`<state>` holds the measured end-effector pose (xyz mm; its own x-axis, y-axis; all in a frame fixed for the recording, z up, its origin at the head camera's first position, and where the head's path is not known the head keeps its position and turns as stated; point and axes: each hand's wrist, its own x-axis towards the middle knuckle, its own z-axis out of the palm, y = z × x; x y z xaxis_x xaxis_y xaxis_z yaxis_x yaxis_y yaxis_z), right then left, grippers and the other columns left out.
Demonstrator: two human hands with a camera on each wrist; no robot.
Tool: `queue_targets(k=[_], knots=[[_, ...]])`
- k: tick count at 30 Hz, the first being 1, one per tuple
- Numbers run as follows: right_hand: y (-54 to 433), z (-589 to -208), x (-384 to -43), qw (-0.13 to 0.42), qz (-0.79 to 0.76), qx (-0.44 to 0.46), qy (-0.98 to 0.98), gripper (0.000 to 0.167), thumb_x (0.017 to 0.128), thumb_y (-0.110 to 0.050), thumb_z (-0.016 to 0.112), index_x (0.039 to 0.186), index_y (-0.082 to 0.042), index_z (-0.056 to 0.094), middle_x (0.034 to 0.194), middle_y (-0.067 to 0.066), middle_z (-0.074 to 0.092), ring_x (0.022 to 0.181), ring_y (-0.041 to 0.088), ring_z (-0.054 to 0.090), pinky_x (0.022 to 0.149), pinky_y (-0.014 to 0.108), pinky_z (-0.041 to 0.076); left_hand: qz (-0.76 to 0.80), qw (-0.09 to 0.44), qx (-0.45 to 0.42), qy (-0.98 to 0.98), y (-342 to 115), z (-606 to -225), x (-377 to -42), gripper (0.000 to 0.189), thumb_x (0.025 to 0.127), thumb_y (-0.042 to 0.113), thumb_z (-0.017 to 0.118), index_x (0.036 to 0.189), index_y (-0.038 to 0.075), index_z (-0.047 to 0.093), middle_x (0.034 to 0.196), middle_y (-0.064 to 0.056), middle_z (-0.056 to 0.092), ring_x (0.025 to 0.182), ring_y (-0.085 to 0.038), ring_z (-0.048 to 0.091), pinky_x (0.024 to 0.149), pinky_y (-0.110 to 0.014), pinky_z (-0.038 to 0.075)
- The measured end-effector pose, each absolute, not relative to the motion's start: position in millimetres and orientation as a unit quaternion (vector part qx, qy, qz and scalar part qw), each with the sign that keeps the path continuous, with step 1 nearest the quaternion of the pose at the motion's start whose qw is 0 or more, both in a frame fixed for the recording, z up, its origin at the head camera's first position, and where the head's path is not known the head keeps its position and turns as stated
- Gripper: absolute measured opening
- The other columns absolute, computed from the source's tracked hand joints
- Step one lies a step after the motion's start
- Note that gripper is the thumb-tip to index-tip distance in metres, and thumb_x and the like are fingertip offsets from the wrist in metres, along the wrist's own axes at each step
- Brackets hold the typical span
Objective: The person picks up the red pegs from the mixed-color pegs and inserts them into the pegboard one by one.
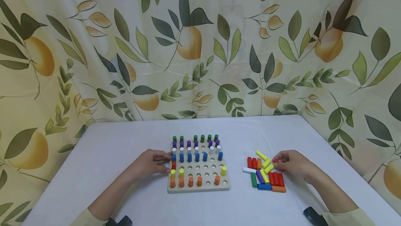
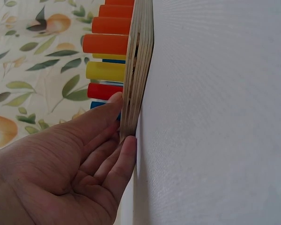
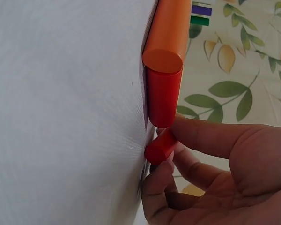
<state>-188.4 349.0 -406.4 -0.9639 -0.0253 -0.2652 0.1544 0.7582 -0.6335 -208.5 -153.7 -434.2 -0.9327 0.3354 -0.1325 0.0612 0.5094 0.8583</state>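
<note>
A wooden pegboard (image 1: pixel 200 188) lies flat on the table, with rows of green, purple, white, blue, red, yellow and orange pegs standing in it. Several holes hold no peg. My left hand (image 1: pixel 149 163) grips the board's left edge, thumb beside the lone red peg (image 1: pixel 173 165) of its row. In the left wrist view the other fingers (image 2: pixel 126 161) touch the side of the board. Over at the loose pegs, my right hand (image 1: pixel 292 163) pinches a red peg (image 3: pixel 160 148) between thumb and fingers, close to the tabletop.
Right of the board lies a cluster of loose pegs, among them red pegs (image 1: pixel 276 179), yellow pegs (image 1: pixel 261 155), a white peg (image 1: pixel 249 170), a green peg (image 1: pixel 253 180) and a blue peg (image 1: pixel 264 186). A leaf-and-fruit patterned curtain (image 1: pixel 200 79) hangs behind the white-covered table (image 1: pixel 141 208).
</note>
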Motion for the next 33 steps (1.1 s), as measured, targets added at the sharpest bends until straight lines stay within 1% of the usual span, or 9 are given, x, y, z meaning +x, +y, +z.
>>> queue_targets(k=[4, 11, 13, 18, 22, 27, 29, 31, 33], knots=[[351.0, -404.6, -188.6, 0.121, -0.339, 0.031, 0.932, 0.021, 0.094, -0.014, 0.075, 0.111, -0.002, 0.069, 0.098, 0.010, 0.062, 0.093, 0.026, 0.055, 0.076, 0.035, 0.058, 0.483, 0.142, 0.118, 0.856, -153.8, -434.5, -208.5, 0.036, 0.080, 0.004, 0.089, 0.115, 0.007, 0.077, 0.142, -0.016, 0.061, 0.126, -0.031, 0.062, 0.099, -0.041, 0.054], [354.4, -401.5, -188.1, 0.084, -0.346, 0.036, 0.934, 0.027, 0.088, -0.014, 0.083, 0.111, -0.005, 0.071, 0.114, 0.018, 0.067, 0.109, 0.039, 0.059, 0.081, 0.043, 0.062, 0.482, 0.139, 0.113, 0.858, -152.5, -434.8, -208.8, 0.035, 0.081, 0.004, 0.088, 0.114, 0.008, 0.078, 0.141, -0.015, 0.062, 0.125, -0.030, 0.063, 0.099, -0.041, 0.054], [354.8, -401.3, -188.1, 0.079, -0.351, 0.035, 0.932, 0.027, 0.088, -0.014, 0.083, 0.110, -0.004, 0.071, 0.113, 0.018, 0.068, 0.107, 0.038, 0.061, 0.081, 0.043, 0.062, 0.481, 0.138, 0.113, 0.858, -152.4, -435.2, -209.1, 0.035, 0.081, 0.003, 0.088, 0.114, 0.008, 0.078, 0.141, -0.016, 0.062, 0.125, -0.030, 0.063, 0.099, -0.041, 0.054], [354.6, -401.7, -188.0, 0.076, -0.371, 0.035, 0.925, 0.023, 0.090, -0.011, 0.081, 0.107, -0.003, 0.069, 0.103, 0.011, 0.072, 0.097, 0.028, 0.064, 0.079, 0.039, 0.061, 0.480, 0.138, 0.115, 0.859, -152.4, -435.8, -209.6, 0.036, 0.080, 0.003, 0.088, 0.114, 0.008, 0.078, 0.141, -0.015, 0.062, 0.126, -0.030, 0.063, 0.099, -0.041, 0.054], [354.4, -401.1, -188.3, 0.080, -0.381, 0.054, 0.919, 0.027, 0.091, -0.018, 0.081, 0.109, -0.004, 0.067, 0.097, 0.010, 0.074, 0.092, 0.025, 0.061, 0.074, 0.034, 0.059, 0.483, 0.140, 0.116, 0.856, -152.5, -435.5, -209.5, 0.036, 0.080, 0.003, 0.088, 0.114, 0.008, 0.077, 0.142, -0.016, 0.061, 0.126, -0.031, 0.062, 0.099, -0.041, 0.054], [354.0, -398.7, -187.8, 0.077, -0.387, 0.060, 0.917, 0.041, 0.091, -0.029, 0.082, 0.118, -0.002, 0.066, 0.102, 0.016, 0.076, 0.095, 0.030, 0.064, 0.072, 0.035, 0.060, 0.486, 0.142, 0.122, 0.853, -153.3, -436.2, -209.7, 0.036, 0.081, 0.003, 0.088, 0.115, 0.007, 0.077, 0.142, -0.017, 0.061, 0.126, -0.031, 0.062, 0.099, -0.040, 0.054], [354.1, -398.0, -187.4, 0.074, -0.389, 0.060, 0.916, 0.045, 0.091, -0.030, 0.082, 0.122, -0.001, 0.067, 0.106, 0.018, 0.076, 0.102, 0.033, 0.064, 0.074, 0.037, 0.060, 0.487, 0.143, 0.124, 0.853, -153.1, -436.7, -209.9, 0.036, 0.081, 0.003, 0.088, 0.115, 0.007, 0.077, 0.142, -0.016, 0.061, 0.127, -0.031, 0.062, 0.099, -0.040, 0.054], [354.2, -397.5, -186.9, 0.071, -0.388, 0.054, 0.917, 0.047, 0.092, -0.030, 0.081, 0.125, 0.000, 0.068, 0.107, 0.018, 0.076, 0.107, 0.037, 0.063, 0.077, 0.040, 0.061, 0.489, 0.143, 0.124, 0.852, -153.1, -436.8, -210.0, 0.036, 0.081, 0.003, 0.088, 0.115, 0.007, 0.077, 0.142, -0.017, 0.061, 0.127, -0.031, 0.062, 0.099, -0.040, 0.054], [354.0, -397.9, -186.6, 0.068, -0.389, 0.050, 0.917, 0.044, 0.092, -0.029, 0.081, 0.125, -0.001, 0.071, 0.107, 0.015, 0.076, 0.111, 0.038, 0.063, 0.081, 0.044, 0.061, 0.488, 0.142, 0.123, 0.852, -153.0, -436.7, -209.9, 0.036, 0.081, 0.003, 0.088, 0.115, 0.007, 0.077, 0.142, -0.016, 0.061, 0.127, -0.031, 0.062, 0.099, -0.040, 0.054]])
